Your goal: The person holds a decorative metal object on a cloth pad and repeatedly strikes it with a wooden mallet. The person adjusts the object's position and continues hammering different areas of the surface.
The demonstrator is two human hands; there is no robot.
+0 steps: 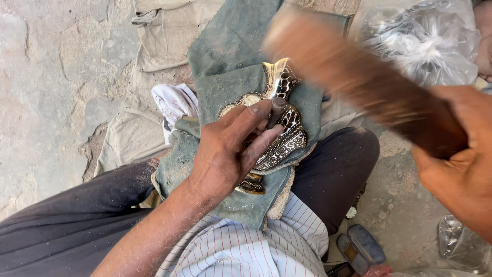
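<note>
I see the ornate curved metal piece with gold edging and dark patterned panels [284, 131] lying on a dusty grey-green cloth [230, 56] draped over the person's lap, between the 2 dark trouser legs. My left hand [230, 151] rests on top of it, the fingers pinched together around a short dark metal punch [277, 112] whose tip stands on the piece's patterned face. My right hand [461, 174] is up at the right edge, closed tight on the handle of a brown wooden mallet [359, 77], which is blurred and slants across the upper right above the work. Just left of the cloth lies a crumpled white rag [174, 102], over a beige fabric sheet [154, 51] spread on the stone floor [46, 92]. A clear plastic bag [425, 41] sits at the top right. A striped shirt [256, 246] fills the bottom centre.
</note>
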